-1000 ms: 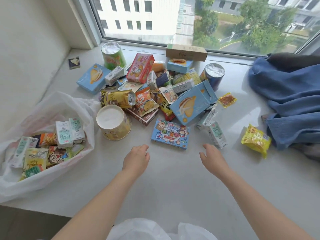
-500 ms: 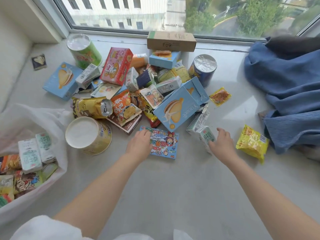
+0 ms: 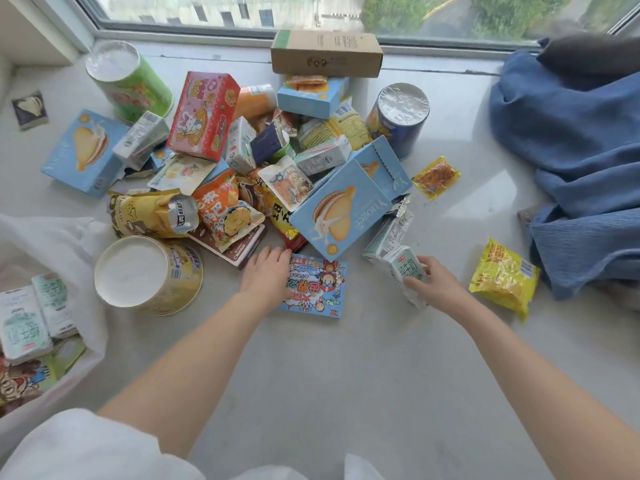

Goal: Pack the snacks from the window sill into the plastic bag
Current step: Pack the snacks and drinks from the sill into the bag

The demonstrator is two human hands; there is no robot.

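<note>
A heap of snack boxes, packets and cans lies on the grey window sill (image 3: 346,368). My left hand (image 3: 268,275) rests on the left edge of a flat blue cartoon snack box (image 3: 320,289) at the heap's near edge, fingers curled over its rim. My right hand (image 3: 434,287) is closed around a small white-and-green milk carton (image 3: 405,271), thumb on its front. The white plastic bag (image 3: 62,237) lies open at the left with several cartons and packets inside.
A yellow tub with a white lid (image 3: 145,275) stands between the bag and my left hand. A large blue sandwich-cookie box (image 3: 341,209) leans just behind both hands. A yellow packet (image 3: 502,277) and blue cloth (image 3: 571,161) lie to the right.
Both hands reached forward from the bare sill to the heap. The left one settled on the blue cartoon box; the right one closed around the milk carton. The view moved closer.
</note>
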